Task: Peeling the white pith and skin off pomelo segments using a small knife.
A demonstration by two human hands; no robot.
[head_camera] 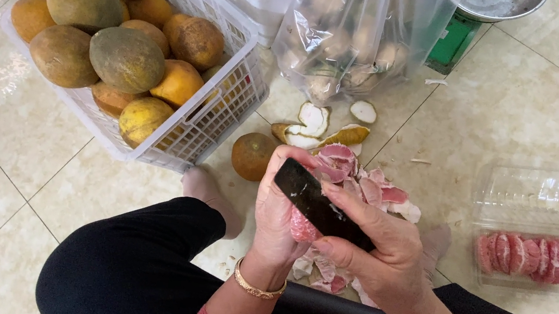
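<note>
My left hand (278, 215) cups a pink pomelo segment (302, 227), with a gold bangle on its wrist. My right hand (383, 248) grips a knife with a dark blade (310, 201) laid across that segment. Just beyond the hands, a heap of pink flesh and white membrane (363, 183) lies on the tiled floor. More scraps (328, 277) lie beneath the hands.
A white plastic basket (226, 98) of several whole pomelos stands at the left. One whole fruit (253, 155) sits beside it. A clear bag of peel (355, 36) is beyond. An open clear plastic box (536, 197) at the right holds peeled pink segments (524, 255).
</note>
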